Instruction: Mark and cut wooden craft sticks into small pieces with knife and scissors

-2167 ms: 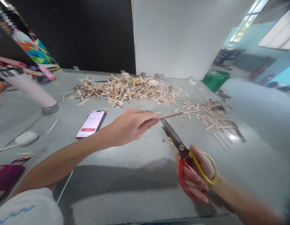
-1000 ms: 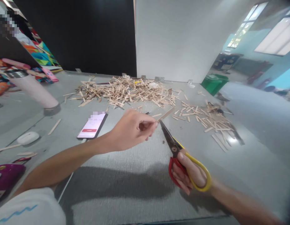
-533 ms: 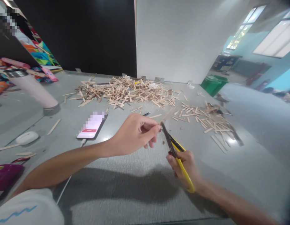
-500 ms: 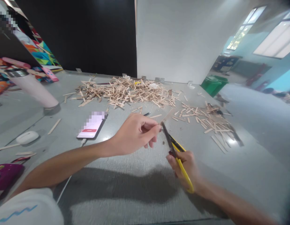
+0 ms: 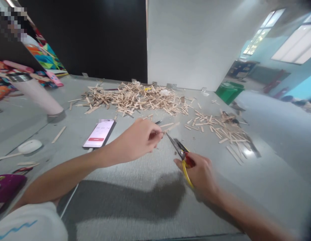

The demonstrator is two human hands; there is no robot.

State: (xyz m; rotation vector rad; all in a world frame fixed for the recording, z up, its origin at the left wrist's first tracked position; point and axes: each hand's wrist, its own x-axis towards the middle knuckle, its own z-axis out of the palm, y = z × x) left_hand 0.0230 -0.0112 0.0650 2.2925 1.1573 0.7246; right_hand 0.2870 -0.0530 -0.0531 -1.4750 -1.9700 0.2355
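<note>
My left hand (image 5: 136,140) is closed in a pinch on a thin wooden stick (image 5: 170,127) held out over the grey table (image 5: 135,197). My right hand (image 5: 198,175) grips the red and yellow handles of a pair of scissors (image 5: 179,150). The dark blades point up and left, their tips right at the stick near my left fingertips. How far the blades are apart is hard to make out.
A large heap of wooden sticks (image 5: 135,97) lies at the back, a smaller heap (image 5: 223,127) to the right. A lit phone (image 5: 99,133) lies left of my hand. A pink tumbler (image 5: 35,95), a white earbud case (image 5: 29,146) and a green bin (image 5: 229,92) stand further off.
My right hand has rolled over so its back faces up and has moved the scissors up toward the stick. The stick in my left hand now looks shorter.
</note>
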